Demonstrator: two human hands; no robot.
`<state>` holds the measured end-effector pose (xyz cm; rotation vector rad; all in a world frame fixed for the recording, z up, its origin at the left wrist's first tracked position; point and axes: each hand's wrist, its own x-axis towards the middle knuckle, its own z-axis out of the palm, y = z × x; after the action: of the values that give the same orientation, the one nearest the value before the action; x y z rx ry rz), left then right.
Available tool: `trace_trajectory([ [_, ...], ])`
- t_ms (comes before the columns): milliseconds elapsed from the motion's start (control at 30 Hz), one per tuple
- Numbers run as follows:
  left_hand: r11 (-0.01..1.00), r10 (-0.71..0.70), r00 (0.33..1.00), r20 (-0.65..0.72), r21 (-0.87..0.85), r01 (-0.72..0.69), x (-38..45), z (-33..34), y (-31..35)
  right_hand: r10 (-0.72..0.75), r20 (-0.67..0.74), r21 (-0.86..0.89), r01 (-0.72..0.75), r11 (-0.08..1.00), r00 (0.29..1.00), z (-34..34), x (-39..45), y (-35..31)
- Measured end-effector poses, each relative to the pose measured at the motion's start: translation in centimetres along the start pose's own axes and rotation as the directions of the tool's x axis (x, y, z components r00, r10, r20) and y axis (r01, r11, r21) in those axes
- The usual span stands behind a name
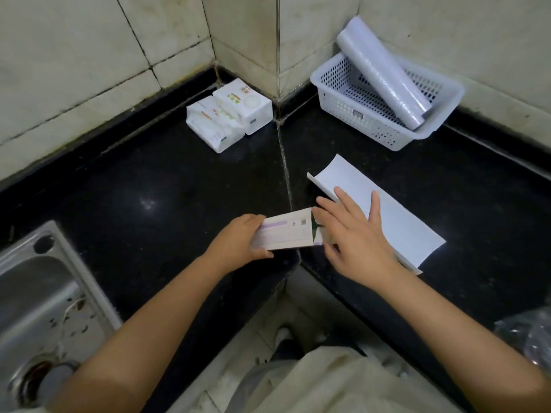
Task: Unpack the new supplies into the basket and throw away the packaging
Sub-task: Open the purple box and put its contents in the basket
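Cardboard from an opened box fills the middle of the frame: my left hand [242,237] grips the printed end of the packaging [284,232] with fingers closed around it, while my right hand [356,234] is spread wide and flat, fingers apart, pressing on the white inner side of the unfolded sheet [384,216] that lies on the black counter [149,186]. I judge this hold is for flattening the box before throwing it away. The roll [384,71] is already in the white basket [337,99] at the upper right, leaning on the rim because it is longer than the basket. Two tissue packs [228,113] wait in the corner at the upper centre, touching each other and not yet unpacked into the basket. The packaging shows a purple stripe, small text and a square code, but I cannot read the words. The tissue packs have green and orange marks, also not readable. A steel sink [35,278] is at the lower left.
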<state>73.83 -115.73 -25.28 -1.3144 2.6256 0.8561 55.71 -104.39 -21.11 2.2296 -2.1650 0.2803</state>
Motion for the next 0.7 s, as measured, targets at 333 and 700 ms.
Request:
trace_trajectory([
  [333, 1.0, -0.016, 0.997, -0.081, 0.017, 0.018, 0.0, 0.6, 0.0, -0.015, 0.07, 0.135, 0.005, 0.991, 0.997, -0.6, -1.5, 1.3],
  [700, 0.999, 0.032, 0.995, -0.097, 0.013, -0.031, -0.3, 0.8, 0.1, 0.156, 0.195, 0.393, -0.223, 0.892, 0.968, 0.8, -1.4, 0.4],
])
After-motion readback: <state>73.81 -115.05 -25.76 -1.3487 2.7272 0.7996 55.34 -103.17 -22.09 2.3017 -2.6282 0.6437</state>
